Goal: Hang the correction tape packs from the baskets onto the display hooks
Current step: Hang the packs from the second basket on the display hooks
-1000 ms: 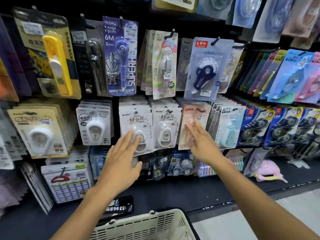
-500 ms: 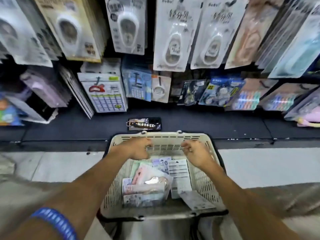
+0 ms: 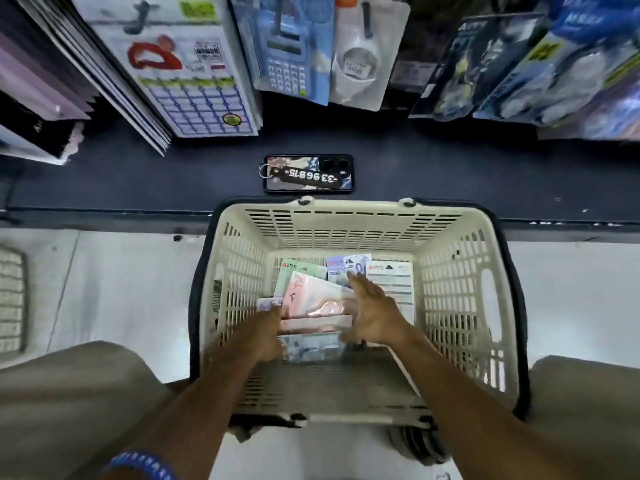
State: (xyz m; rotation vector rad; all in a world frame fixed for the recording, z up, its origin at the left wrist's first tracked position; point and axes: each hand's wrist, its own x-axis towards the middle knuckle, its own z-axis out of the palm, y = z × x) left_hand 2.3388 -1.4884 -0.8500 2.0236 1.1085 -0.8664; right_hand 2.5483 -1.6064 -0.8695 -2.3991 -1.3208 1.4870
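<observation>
Slotted cream plastic basket (image 3: 349, 223), flat glossy correction tape packs (image 3: 313, 296) inside, left hand (image 3: 266, 329) grip unclear, right hand (image 3: 375, 311) fingers spread.

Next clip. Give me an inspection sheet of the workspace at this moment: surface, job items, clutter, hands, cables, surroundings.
Surface: dark shelf ledge above a pale floor.
Job's things: cream basket on the floor, holding a loose pile of correction tape packs.
Clutter: phone with a numbered key tag on the ledge.
Hands: left hand reaches down at the pile's left edge, grip hidden; right hand spread over the packs, fingers straight.
Cables: nothing seen.
Surroundings: hanging blister packs, including a calculator pack; a second basket at the left edge.
</observation>
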